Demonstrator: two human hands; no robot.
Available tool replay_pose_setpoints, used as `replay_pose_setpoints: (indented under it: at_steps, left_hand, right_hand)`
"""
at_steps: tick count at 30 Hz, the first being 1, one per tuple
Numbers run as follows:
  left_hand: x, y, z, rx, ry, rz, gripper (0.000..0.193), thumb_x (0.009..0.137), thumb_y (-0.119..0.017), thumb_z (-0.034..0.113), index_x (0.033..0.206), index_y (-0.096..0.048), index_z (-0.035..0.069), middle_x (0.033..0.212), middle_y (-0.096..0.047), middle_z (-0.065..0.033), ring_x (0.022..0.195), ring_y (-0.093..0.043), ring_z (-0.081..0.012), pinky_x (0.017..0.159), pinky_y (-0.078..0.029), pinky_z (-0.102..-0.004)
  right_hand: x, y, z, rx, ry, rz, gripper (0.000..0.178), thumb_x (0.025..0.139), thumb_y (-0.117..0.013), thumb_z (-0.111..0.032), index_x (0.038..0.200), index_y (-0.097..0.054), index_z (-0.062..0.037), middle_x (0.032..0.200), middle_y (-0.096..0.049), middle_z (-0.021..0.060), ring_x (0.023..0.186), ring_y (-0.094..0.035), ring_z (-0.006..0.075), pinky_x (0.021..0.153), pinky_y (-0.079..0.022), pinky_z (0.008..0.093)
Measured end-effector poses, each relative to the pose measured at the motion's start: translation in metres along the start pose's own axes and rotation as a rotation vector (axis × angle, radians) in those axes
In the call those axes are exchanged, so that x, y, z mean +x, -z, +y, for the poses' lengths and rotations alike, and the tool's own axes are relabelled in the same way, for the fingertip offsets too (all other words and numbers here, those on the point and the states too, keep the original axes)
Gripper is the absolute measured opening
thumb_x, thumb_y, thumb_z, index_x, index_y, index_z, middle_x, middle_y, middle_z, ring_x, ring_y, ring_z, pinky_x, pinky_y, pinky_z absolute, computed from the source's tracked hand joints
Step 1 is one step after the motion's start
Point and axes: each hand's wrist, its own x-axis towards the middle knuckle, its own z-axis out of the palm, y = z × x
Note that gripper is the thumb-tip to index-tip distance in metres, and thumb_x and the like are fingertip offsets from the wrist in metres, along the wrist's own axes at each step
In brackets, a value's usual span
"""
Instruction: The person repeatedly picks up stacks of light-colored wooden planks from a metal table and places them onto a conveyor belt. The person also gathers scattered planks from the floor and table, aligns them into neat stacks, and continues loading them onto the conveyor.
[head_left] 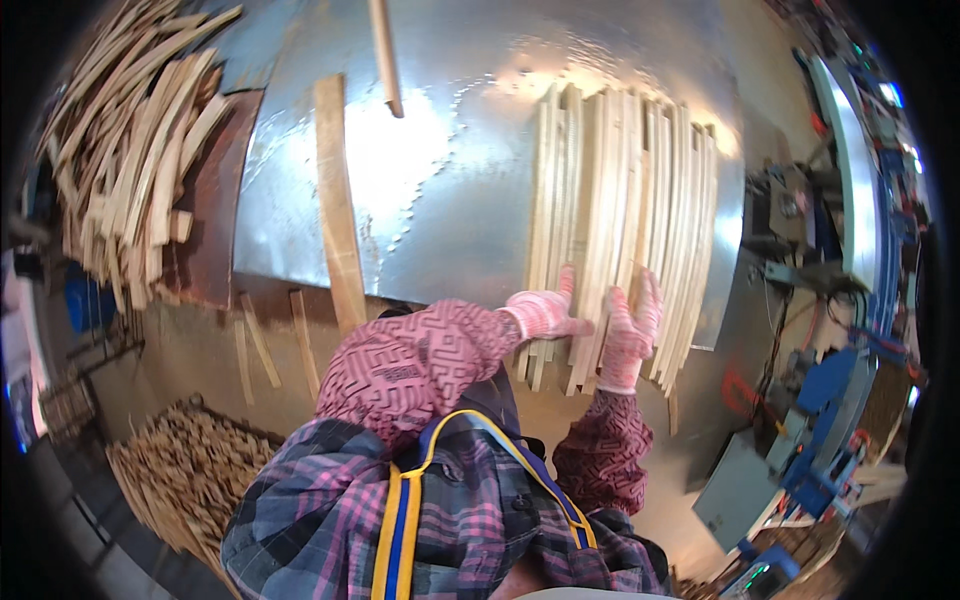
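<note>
Pale wooden strips [612, 180] lie side by side in a row on the metal-topped table, on its right side, their long sides running away from me. My left hand [548, 312], in a pink and white knitted glove, rests at the near part of the row's left side with fingers apart. In a matching glove, my right hand [632, 330] lies over the near ends toward the middle, its fingers stretched out along the strips. Neither hand is closed around a strip. Patterned pink sleeve covers reach up both forearms.
The sheet-metal table top [480, 210] carries a single wider board [340, 190] and a thin stick [384, 60] to the left. Bent wood pieces [140, 160] are heaped at far left. Small offcuts [195, 465] fill a pile below. Blue machinery [835, 420] stands at right.
</note>
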Motion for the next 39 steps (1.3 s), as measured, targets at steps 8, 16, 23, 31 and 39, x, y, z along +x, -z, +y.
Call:
replay_pose_setpoints:
  at_steps: [8, 16, 23, 31, 39]
  left_hand:
    - [-0.042, 0.030, -0.057, 0.035, -0.068, 0.138, 0.098, 0.088, -0.055, 0.066, 0.159, -0.016, 0.010, 0.137, -0.058, -0.0226, 0.124, -0.058, -0.0385, 0.106, -0.044, -0.0440]
    - [-0.137, -0.003, -0.231, 0.131, 0.550, 0.954, 0.104, 0.072, -0.081, 0.043, 0.155, -0.026, 0.012, 0.153, -0.032, -0.0211, 0.135, -0.036, -0.0450, 0.113, -0.032, -0.0526]
    - [-0.156, 0.002, -0.286, -0.102, 0.683, 0.834, 0.111, 0.070, -0.083, 0.031, 0.158, -0.016, 0.024, 0.156, -0.025, -0.0163, 0.134, -0.039, -0.0421, 0.103, -0.045, -0.0518]
    - [-0.182, 0.025, -0.321, -0.220, 0.455, 0.765, 0.117, 0.067, -0.084, 0.031, 0.160, -0.014, 0.022, 0.154, -0.028, -0.0205, 0.136, -0.041, -0.0407, 0.110, -0.043, -0.0436]
    - [-0.166, 0.064, -0.319, -0.214, 0.384, 0.693, 0.125, 0.066, -0.086, 0.025, 0.161, -0.005, 0.026, 0.154, -0.027, -0.0215, 0.127, -0.050, -0.0431, 0.104, -0.048, -0.0441]
  right_hand:
    - [-0.011, -0.018, -0.037, 0.321, -0.184, -0.159, 0.050, 0.096, -0.063, -0.010, 0.143, -0.050, 0.0013, 0.146, -0.046, 0.0132, 0.130, -0.050, 0.0257, 0.111, -0.040, 0.0367]
    - [0.031, -0.184, -0.097, 0.093, -0.070, -0.644, 0.084, 0.088, -0.069, -0.040, 0.155, -0.032, -0.0052, 0.149, -0.045, 0.0258, 0.138, -0.044, 0.0356, 0.112, -0.039, 0.0406]
    - [0.113, -0.361, -0.215, -0.397, 0.060, -0.718, 0.102, 0.084, -0.060, -0.070, 0.155, -0.028, -0.0033, 0.138, -0.056, 0.0252, 0.129, -0.055, 0.0361, 0.105, -0.044, 0.0452]
    - [0.088, -0.396, -0.197, -0.360, -0.245, -0.580, 0.058, 0.089, -0.058, -0.058, 0.110, -0.073, -0.0066, 0.102, -0.070, 0.0263, 0.105, -0.066, 0.0401, 0.091, -0.052, 0.0448]
    - [-0.075, -0.194, -0.073, -0.723, -0.386, -0.477, 0.059, 0.093, -0.052, -0.059, 0.097, -0.069, -0.0023, 0.088, -0.070, 0.0261, 0.090, -0.068, 0.0441, 0.078, -0.052, 0.0540]
